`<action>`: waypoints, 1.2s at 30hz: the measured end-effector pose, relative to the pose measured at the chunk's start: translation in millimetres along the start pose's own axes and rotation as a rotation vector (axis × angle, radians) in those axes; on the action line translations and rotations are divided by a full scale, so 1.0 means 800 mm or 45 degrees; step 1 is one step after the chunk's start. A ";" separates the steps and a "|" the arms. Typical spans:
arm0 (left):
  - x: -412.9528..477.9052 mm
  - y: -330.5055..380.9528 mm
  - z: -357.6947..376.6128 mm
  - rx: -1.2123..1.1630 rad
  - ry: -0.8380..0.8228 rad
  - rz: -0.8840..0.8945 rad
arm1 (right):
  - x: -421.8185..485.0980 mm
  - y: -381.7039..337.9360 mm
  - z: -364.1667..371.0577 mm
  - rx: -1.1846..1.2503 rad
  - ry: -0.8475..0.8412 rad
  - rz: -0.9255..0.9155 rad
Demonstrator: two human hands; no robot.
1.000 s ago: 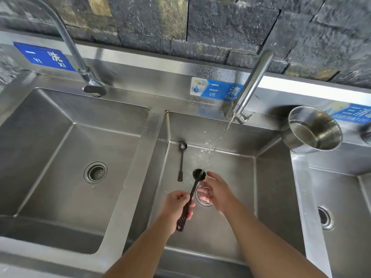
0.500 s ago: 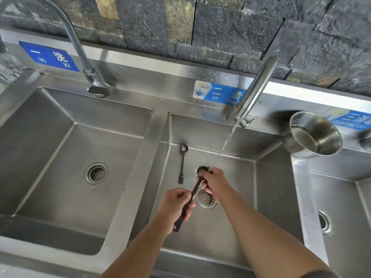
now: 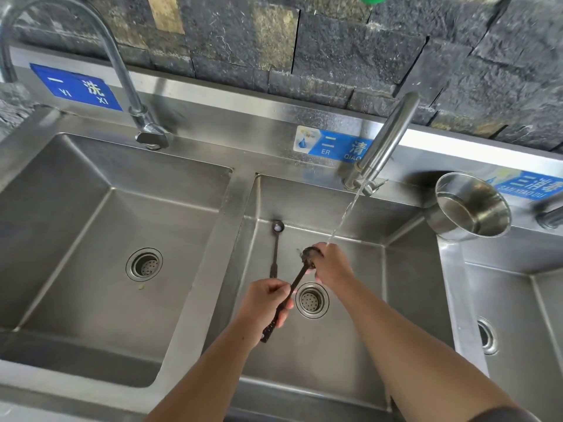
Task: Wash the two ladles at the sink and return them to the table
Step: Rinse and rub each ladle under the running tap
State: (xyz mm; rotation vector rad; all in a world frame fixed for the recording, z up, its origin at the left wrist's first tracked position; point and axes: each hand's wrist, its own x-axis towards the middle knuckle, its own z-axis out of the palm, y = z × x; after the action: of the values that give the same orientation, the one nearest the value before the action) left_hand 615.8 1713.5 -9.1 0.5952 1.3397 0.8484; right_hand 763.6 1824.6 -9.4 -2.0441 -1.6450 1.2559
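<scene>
A dark ladle is held slanted over the middle basin. My left hand grips its handle low down. My right hand is wrapped around its bowl end, right where the water stream from the middle tap lands. A second, slimmer ladle lies flat on the basin floor to the left, its small bowl pointing at the back wall. The drain sits just under the held ladle.
An empty left basin with its own tap lies beside. A steel pot rests tilted on the divider at the right, before a third basin. A dark stone wall stands behind.
My right hand has moved up from near the drain onto the ladle's bowl and lifted it into the water stream. My left hand keeps its hold on the handle.
</scene>
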 end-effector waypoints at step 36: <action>-0.024 0.017 0.007 -0.107 -0.088 -0.049 | -0.026 -0.009 -0.027 0.138 -0.033 -0.087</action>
State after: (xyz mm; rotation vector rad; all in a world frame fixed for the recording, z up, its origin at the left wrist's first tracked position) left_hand 618.2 1706.3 14.2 0.5275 1.2433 0.8416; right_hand 774.3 1815.3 17.7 -1.9003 -1.6068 1.3231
